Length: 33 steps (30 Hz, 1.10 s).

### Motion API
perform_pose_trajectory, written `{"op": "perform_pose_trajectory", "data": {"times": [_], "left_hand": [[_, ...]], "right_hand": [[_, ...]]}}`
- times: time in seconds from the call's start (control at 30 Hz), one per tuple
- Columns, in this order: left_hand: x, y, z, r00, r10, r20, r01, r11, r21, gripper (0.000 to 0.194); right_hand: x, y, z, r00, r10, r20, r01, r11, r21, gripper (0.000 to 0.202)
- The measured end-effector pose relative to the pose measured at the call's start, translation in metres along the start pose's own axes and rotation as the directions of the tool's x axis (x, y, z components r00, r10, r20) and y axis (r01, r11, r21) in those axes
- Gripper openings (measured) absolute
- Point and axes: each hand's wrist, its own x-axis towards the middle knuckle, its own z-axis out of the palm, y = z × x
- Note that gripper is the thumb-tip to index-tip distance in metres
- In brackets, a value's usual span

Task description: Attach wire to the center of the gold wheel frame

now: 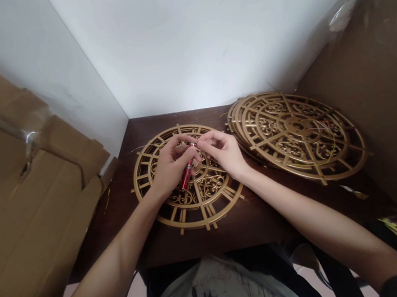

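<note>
From where I stand, the dark table (260, 214) is hemmed in by a white wall (208, 29) behind and cardboard (11, 217) on the left. A strip of tabletop runs between the gold round frame (200, 200) and the front edge; the stack of similar frames (296, 126) sits close on the right, narrowing that side. The frame lies flat under both hands, scrollwork inside barred rings (rather like a clock face). The left hand (175, 165) grips a shiny red tool (188, 175), slanted; the right hand (225, 151) bunches its fingertips near its upper end, holding what I can't tell.
</note>
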Motion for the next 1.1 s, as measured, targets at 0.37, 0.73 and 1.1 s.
{"op": "perform_pose_trajectory", "data": {"times": [0.37, 0.73, 1.1], "left_hand": [[0.0001, -0.0001, -0.0002, 1.0, 0.005, -0.003, -0.005, 1.0, -0.006, 0.025], [-0.0001, 0.0002, 0.0001, 1.0, -0.001, 0.001, 0.001, 1.0, -0.02, 0.023], [-0.0008, 0.0036, 0.0023, 1.0, -0.015, -0.017, 0.015, 1.0, -0.013, 0.022]], "right_hand": [[-0.0015, 0.0004, 0.0003, 0.997, -0.052, 0.051, 0.054, 0.998, -0.039, 0.013], [-0.0025, -0.0019, -0.0002, 0.988, -0.152, -0.041, 0.149, 0.986, -0.07, 0.006], [-0.0013, -0.0007, -0.0029, 1.0, -0.008, -0.027, 0.01, 0.995, 0.1, 0.007]]}}
